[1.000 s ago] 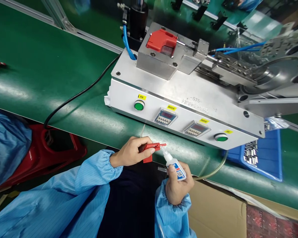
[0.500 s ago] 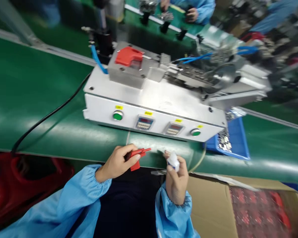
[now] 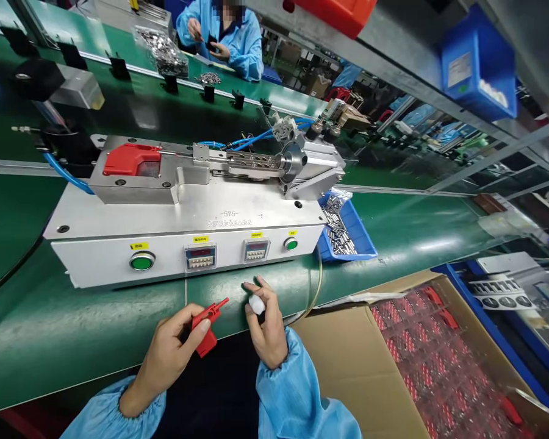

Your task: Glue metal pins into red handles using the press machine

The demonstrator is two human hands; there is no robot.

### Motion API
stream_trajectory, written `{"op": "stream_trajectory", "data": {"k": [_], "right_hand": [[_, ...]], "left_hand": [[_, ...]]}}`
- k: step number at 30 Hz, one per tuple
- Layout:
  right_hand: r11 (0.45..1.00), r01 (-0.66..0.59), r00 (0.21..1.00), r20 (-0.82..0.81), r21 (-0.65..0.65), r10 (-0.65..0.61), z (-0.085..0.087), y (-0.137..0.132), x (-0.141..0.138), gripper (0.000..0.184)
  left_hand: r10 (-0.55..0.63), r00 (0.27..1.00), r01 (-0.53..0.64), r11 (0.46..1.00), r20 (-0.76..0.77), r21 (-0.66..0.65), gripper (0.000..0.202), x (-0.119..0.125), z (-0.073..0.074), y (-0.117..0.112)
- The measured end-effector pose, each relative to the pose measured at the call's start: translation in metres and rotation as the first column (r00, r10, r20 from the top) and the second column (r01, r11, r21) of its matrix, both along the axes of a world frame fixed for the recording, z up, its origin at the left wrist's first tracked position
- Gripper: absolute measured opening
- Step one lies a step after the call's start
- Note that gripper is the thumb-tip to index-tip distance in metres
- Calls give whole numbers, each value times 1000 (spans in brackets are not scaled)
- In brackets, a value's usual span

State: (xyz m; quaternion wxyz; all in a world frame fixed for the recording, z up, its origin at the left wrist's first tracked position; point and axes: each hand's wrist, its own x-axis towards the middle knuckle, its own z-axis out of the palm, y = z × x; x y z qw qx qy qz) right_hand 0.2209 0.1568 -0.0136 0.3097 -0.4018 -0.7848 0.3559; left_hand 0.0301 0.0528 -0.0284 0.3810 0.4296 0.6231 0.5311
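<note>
My left hand (image 3: 171,347) is closed on a small red plastic part (image 3: 207,322), pinched between thumb and fingers at the near edge of the green conveyor belt (image 3: 73,329). My right hand (image 3: 266,326) is wrapped round a small white glue bottle (image 3: 257,303), held just right of the red part, a short gap between them. Both hands sit below the front panel of a metal press machine (image 3: 187,225), which carries another red part (image 3: 130,158) in its fixture at the upper left.
A blue tray of metal pins (image 3: 345,228) sits right of the machine. An open cardboard box (image 3: 348,366) with several red parts stands at lower right. Another person in blue (image 3: 224,36) works across the far belt. Green buttons (image 3: 141,262) and timers face me.
The view has swung up and right, showing more of the line. My right hand has drawn the glue bottle back from the red part's tip and turned it into the palm.
</note>
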Motion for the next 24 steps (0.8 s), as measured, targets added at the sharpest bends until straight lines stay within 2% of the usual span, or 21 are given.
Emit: {"op": "stream_trajectory", "data": {"k": [5,11,19,24], "right_hand": [[995,70,996,42,74,-73,-3,3,7,27],[990,69,996,43,123,-75,-7,5,13,23],[986,49,998,40,159,-56,-7,15,4,19],[990,28,998,57,135,-36,-11,17,12,35]], "left_hand": [[-13,1000,13,1000,9,-21,32,0,-4,-2],[-18,1000,19,999,13,-34,34,0,-5,-2],[-13,1000,13,999,-5,-37,35,-1,-6,-1],[-38,999,38,999,-22,-32,34,-3,-8,-1]]}}
